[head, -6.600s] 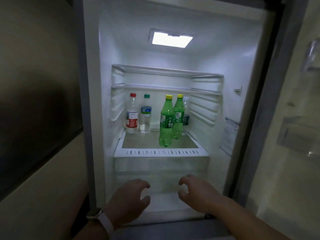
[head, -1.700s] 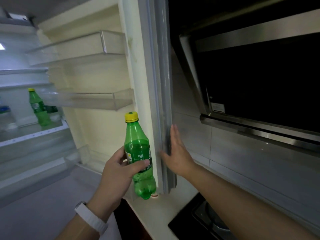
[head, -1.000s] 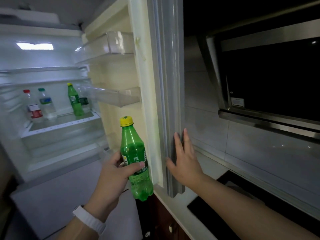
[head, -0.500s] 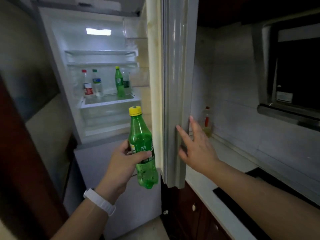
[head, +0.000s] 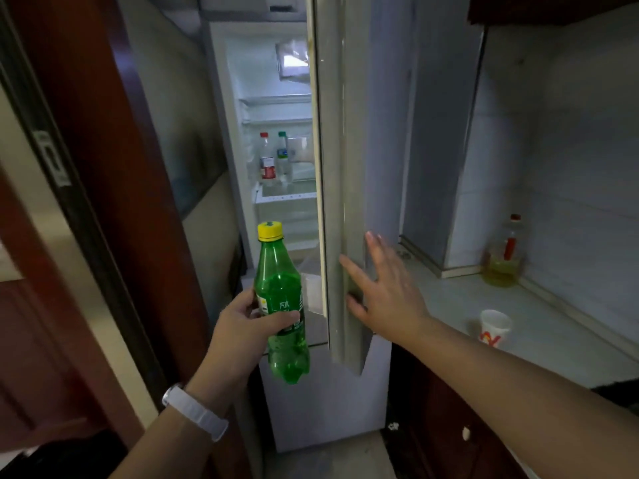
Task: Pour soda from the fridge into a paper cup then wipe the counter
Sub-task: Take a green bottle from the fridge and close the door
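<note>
My left hand (head: 243, 328) grips a green soda bottle (head: 281, 305) with a yellow cap, upright, in front of the fridge. My right hand (head: 383, 290) lies flat with straight fingers against the outer face of the fridge door (head: 340, 167), which stands half shut. Through the gap the lit fridge interior (head: 276, 160) shows two clear bottles on a shelf. A white paper cup (head: 493, 327) with a red and yellow mark stands on the pale counter (head: 460, 299) to the right, apart from both hands.
A bottle of yellow oil (head: 503, 254) with a red cap stands at the back of the counter by the tiled wall. A dark red door frame (head: 121, 167) rises on the left. Dark wooden cabinets (head: 446, 426) sit below the counter; a black hob edge shows at far right.
The fridge door has swung further toward shut under my right hand, narrowing the view inside. The view has turned, bringing the paper cup and oil bottle into sight. My left hand still holds the soda bottle.
</note>
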`<state>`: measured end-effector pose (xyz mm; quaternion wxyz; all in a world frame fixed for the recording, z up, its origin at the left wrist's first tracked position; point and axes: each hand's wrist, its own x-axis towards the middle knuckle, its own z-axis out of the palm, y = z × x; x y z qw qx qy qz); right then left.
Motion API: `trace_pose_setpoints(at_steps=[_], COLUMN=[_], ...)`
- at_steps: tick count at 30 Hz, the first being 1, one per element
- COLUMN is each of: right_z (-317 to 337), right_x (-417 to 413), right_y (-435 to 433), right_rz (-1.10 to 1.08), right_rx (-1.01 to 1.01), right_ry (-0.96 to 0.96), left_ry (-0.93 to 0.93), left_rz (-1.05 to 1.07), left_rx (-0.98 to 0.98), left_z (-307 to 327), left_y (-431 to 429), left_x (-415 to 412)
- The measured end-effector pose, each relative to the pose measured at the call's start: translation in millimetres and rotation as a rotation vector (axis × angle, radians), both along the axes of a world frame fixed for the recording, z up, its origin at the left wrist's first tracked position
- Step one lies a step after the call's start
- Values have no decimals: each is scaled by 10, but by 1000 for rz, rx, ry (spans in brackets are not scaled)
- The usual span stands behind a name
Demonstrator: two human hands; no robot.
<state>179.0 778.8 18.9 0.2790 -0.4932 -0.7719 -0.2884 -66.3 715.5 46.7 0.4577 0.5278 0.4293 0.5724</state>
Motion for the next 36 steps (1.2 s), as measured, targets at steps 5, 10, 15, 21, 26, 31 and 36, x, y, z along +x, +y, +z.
trace_pose_setpoints(at_steps=[5, 10, 15, 21, 26, 31, 36], right_z=[-95, -186, -220, -245, -294, -344, -340], right_x=[-320, -570, -756, -972, -1066, -1002, -913], right_y=[372, 679, 1036, 1480, 1943, 2428, 2806], right_rz=[172, 288, 350, 428, 456, 414, 352], right_rx=[67, 66, -54, -53, 30, 81, 64], right_ry=[64, 162, 164, 145, 47, -9, -51], left_ry=[29, 17, 11, -9, 19, 35, -1], left_rz=[62, 92, 124, 188, 266, 331, 395], left_rx=[11, 13, 34, 47, 32, 9, -22], left_z=[-1, 16, 76, 159, 171, 171, 131], left_y=[66, 212, 414, 746, 1014, 1324, 1614], left_x=[-182, -268, -302, -327, -370, -342, -245])
